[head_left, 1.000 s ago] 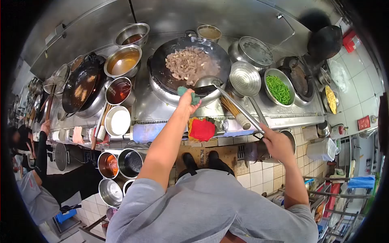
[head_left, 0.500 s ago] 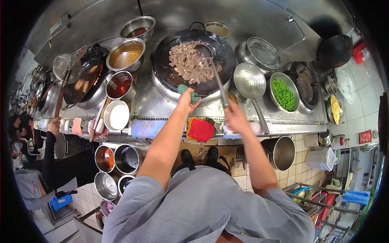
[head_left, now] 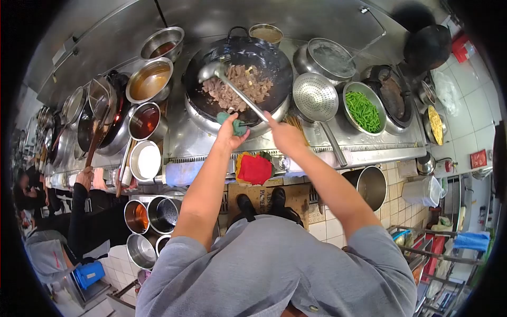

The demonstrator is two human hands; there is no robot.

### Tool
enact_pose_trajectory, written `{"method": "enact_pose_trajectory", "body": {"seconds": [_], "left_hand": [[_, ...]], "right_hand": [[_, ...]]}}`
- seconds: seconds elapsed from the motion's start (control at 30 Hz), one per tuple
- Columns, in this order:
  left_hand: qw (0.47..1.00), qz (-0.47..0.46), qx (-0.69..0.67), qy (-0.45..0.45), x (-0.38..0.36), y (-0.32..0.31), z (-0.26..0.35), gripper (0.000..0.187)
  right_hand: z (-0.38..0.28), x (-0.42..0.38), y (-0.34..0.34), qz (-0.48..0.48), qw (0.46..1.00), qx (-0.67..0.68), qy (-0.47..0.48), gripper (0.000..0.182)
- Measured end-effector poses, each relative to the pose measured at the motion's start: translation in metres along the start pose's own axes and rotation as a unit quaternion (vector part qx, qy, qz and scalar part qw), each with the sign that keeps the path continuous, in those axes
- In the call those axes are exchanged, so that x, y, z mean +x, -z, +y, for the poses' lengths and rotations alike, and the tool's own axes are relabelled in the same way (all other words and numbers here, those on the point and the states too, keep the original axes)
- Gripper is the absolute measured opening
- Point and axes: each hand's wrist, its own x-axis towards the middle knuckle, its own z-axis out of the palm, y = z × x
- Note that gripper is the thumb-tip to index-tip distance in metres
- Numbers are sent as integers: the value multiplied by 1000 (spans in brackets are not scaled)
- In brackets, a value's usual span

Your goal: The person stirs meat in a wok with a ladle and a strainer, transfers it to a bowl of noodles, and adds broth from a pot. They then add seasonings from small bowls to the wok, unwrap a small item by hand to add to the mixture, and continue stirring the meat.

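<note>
A large black wok (head_left: 198, 87) sits on the burner in front of me, with a pile of cooked sliced meat (head_left: 248, 87) in it. My left hand (head_left: 231, 134) is wrapped round a green cloth (head_left: 231, 121) at the wok's near handle. In my right hand (head_left: 288, 138) is the handle of a metal ladle (head_left: 243, 96). Its bowl, turned underside up, hangs over the left part of the wok beside the meat. A folded red cloth (head_left: 253, 169) lies on the counter edge below my hands.
Right of the wok are a perforated skimmer (head_left: 315, 98) and a bowl of green beans (head_left: 364, 112). Bowls of brown liquid (head_left: 150, 82) and red sauce (head_left: 144, 121) stand left, near a white container (head_left: 145, 160). A co-worker's hand (head_left: 84, 177) works at another wok, far left.
My right hand has moved left, swinging the ladle bowl from the meat's upper right to the wok's left side. The meat has shifted within the wok. My left hand keeps its grip.
</note>
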Motion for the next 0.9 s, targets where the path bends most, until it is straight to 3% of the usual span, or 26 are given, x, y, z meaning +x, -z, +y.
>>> {"method": "enact_pose_trajectory", "body": {"seconds": [0.1, 0.23, 0.33, 0.4, 0.47, 0.53, 0.6, 0.63, 0.73, 0.83, 0.87, 0.9], "left_hand": [[999, -13, -22, 33, -13, -8, 12, 16], [998, 16, 14, 56, 26, 2, 5, 13], [999, 11, -19, 30, 31, 3, -4, 11], [999, 1, -19, 40, 0, -3, -10, 12], [998, 13, -22, 54, -58, -14, -17, 13], [998, 21, -19, 56, -119, -31, -18, 13], [998, 3, -19, 67, -129, -31, -18, 11], [997, 35, -9, 63, -123, -35, -16, 19], [999, -24, -9, 44, -54, -9, -16, 26], [997, -58, 22, 47, -51, 29, -68, 18], [997, 4, 58, 44, -64, 35, -88, 16], [996, -4, 61, 72, -71, 46, -102, 14]], "right_hand": [[72, -40, 25, 48, 993, -104, 11, 68], [73, -95, 38, 34, 989, -139, -30, 64], [52, -146, 40, 81, 996, 22, -6, 57], [43, -194, 77, 12, 985, 162, 50, 62], [24, -231, 144, -45, 980, 195, 15, 60], [34, -245, 172, -54, 983, 169, 38, 58], [36, -241, 172, -64, 986, 143, 62, 57], [35, -229, 164, -57, 987, 137, 56, 55], [38, -176, 117, -6, 994, 92, 65, 49], [42, -136, 74, 38, 995, 54, 77, 46], [39, -130, 68, 54, 995, 45, 67, 45], [36, -127, 65, 70, 995, 38, 59, 45]]}}
